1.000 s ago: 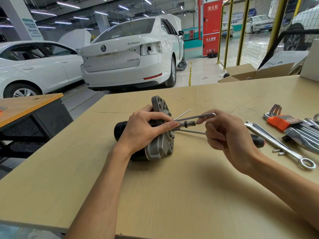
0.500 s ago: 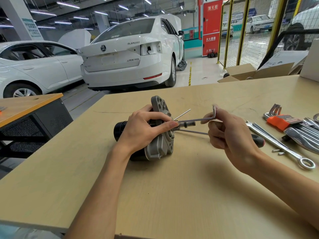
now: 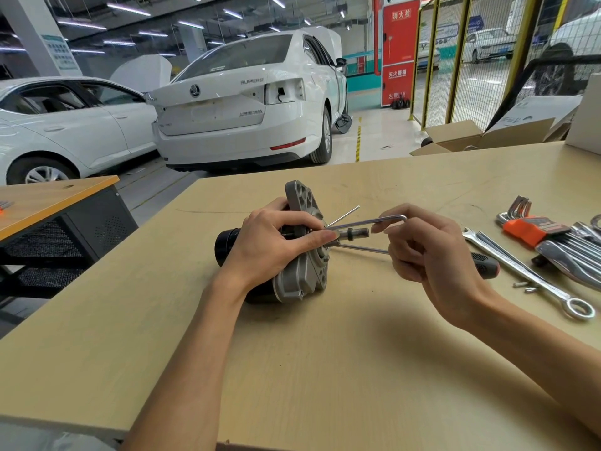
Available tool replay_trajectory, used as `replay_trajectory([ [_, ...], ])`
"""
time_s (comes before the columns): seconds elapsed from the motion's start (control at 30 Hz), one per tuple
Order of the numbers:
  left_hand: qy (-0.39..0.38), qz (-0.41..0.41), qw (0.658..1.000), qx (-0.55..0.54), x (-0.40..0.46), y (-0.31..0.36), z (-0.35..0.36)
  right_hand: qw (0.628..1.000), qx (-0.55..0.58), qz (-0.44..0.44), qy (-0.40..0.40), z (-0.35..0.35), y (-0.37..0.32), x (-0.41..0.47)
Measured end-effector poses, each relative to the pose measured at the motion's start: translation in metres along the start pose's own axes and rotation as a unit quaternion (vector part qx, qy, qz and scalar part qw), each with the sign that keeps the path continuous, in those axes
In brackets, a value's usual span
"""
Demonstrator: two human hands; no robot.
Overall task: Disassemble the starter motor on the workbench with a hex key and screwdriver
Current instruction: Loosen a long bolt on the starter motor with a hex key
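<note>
The starter motor lies near the middle of the tan surface, long axis left-right, shaft pointing right. The left hand clasps its housing; the right hand pinches the hex key. White cars stand behind.

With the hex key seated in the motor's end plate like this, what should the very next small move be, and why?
Probably another turn of the hex key by the right hand, which pinches its bent end. Its long arm runs into the flange of the starter motor, so a bolt there seems not yet out. The left hand grips the motor, steadying it on the workbench.
</note>
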State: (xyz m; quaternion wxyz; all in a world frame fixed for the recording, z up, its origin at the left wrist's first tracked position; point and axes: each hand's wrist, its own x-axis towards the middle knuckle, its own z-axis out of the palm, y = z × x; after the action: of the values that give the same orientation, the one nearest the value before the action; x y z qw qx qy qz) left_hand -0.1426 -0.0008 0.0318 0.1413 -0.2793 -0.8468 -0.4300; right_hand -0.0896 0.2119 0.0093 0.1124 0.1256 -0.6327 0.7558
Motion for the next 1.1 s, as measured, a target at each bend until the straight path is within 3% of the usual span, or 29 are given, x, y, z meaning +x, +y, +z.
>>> replay_trajectory([
  [0.37,0.008,0.002,1.000,-0.002,0.0007,-0.0008,0.0007,0.997,0.018,0.049,0.064,-0.0008,0.0019,0.0051],
  [0.7,0.005,0.006,1.000,0.009,0.0009,-0.0012,0.0005,0.999,0.031,0.038,-0.018,-0.0015,-0.0012,0.0020],
  [1.1,0.007,-0.006,1.000,-0.003,0.0006,-0.0011,0.0009,0.999,-0.004,0.021,0.041,0.0007,0.0014,0.0016],
])
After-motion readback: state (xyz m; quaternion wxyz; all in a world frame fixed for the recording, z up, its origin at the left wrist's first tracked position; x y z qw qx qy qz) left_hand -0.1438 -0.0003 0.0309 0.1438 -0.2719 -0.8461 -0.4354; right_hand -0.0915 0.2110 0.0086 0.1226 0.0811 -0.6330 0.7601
